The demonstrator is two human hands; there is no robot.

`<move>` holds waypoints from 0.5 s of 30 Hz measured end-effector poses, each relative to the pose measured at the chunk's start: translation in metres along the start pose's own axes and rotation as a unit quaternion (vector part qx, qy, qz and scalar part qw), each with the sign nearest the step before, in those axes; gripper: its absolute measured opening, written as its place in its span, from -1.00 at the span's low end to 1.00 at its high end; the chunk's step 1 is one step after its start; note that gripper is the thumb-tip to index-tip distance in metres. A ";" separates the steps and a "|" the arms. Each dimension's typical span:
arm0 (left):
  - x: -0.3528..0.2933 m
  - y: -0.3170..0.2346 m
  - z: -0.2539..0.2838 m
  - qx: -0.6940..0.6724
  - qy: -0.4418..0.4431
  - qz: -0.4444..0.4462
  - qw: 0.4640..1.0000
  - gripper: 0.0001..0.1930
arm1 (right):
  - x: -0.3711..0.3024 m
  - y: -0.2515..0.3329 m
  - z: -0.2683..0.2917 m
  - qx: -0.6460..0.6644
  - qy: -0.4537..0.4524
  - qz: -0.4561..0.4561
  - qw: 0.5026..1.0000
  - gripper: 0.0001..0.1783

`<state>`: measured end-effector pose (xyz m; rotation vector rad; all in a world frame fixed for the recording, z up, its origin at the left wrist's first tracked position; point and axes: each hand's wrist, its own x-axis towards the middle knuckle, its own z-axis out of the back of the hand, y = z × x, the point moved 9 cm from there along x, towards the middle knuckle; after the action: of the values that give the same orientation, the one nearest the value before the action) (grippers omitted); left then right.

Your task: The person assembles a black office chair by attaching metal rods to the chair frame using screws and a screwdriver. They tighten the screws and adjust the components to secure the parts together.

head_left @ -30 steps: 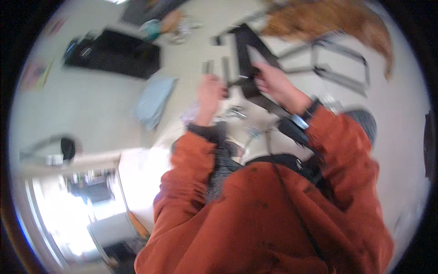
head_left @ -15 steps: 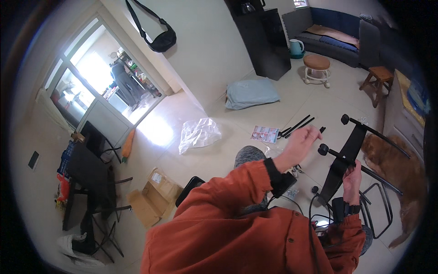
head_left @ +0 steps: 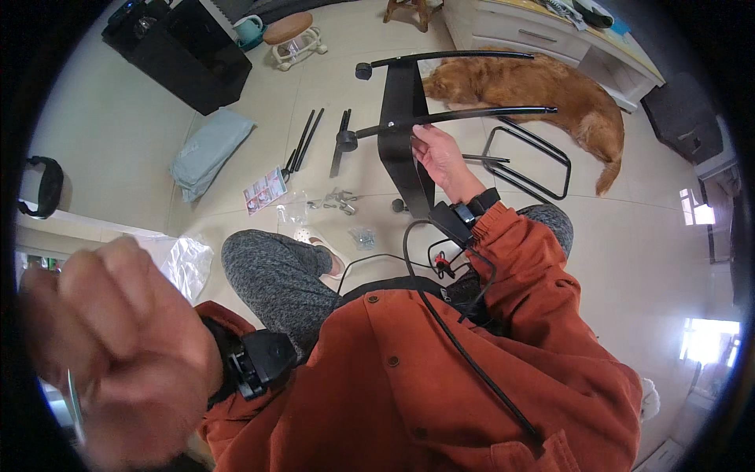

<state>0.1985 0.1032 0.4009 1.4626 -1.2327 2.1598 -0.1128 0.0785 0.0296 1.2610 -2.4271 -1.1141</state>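
My right hand (head_left: pixel 444 161) grips the edge of a black metal frame (head_left: pixel 395 153), a flat panel crossed by black tubes with round knob-like feet. The frame is held tilted above the floor in front of my right knee. Raised close to the camera at the lower left, my left hand (head_left: pixel 130 346) has its fingers curled in. Beside those fingers shows a thin, curved shiny edge that I cannot name. Black devices are strapped to both wrists, and a black cable (head_left: pixel 472 362) runs across my jacket.
Black tubes (head_left: pixel 307 141), a printed leaflet (head_left: pixel 265 190), metal fittings (head_left: pixel 341 202) and a small bag of hardware (head_left: pixel 362 238) lie on the floor. A bent black tube frame (head_left: pixel 566 169) lies near a brown dog (head_left: pixel 535 86). A grey parcel (head_left: pixel 211 153) rests by the black cabinet (head_left: pixel 185 59).
The view has swung to the right. My left hand has gone from above the floor parts up close to the camera at the left. My right hand keeps hold of the black metal frame.
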 end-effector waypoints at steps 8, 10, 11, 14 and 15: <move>-0.014 -0.033 0.031 0.023 -0.070 -0.155 0.985 -0.81 | 0.002 -0.008 0.004 -0.002 -0.017 -0.012 1.000 -0.92; -0.017 -0.036 0.040 0.039 -0.089 -0.175 0.980 -0.83 | 0.004 -0.011 0.007 -0.015 -0.041 -0.011 0.999 -0.90; -0.019 -0.036 0.043 0.047 -0.098 -0.182 0.977 -0.83 | 0.004 -0.011 0.008 -0.034 -0.047 -0.001 0.998 -0.86; -0.026 -0.034 0.049 0.070 -0.125 -0.202 0.969 -0.85 | 0.009 -0.005 0.012 -0.096 -0.065 0.015 0.993 -0.82; -0.029 -0.034 0.050 0.076 -0.132 -0.210 0.966 -0.85 | 0.010 -0.002 0.015 -0.123 -0.077 0.034 0.989 -0.81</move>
<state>0.2642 0.0928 0.3997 1.9234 -0.7445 1.8494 -0.1248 0.0779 0.0160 1.0430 -2.3257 -1.4856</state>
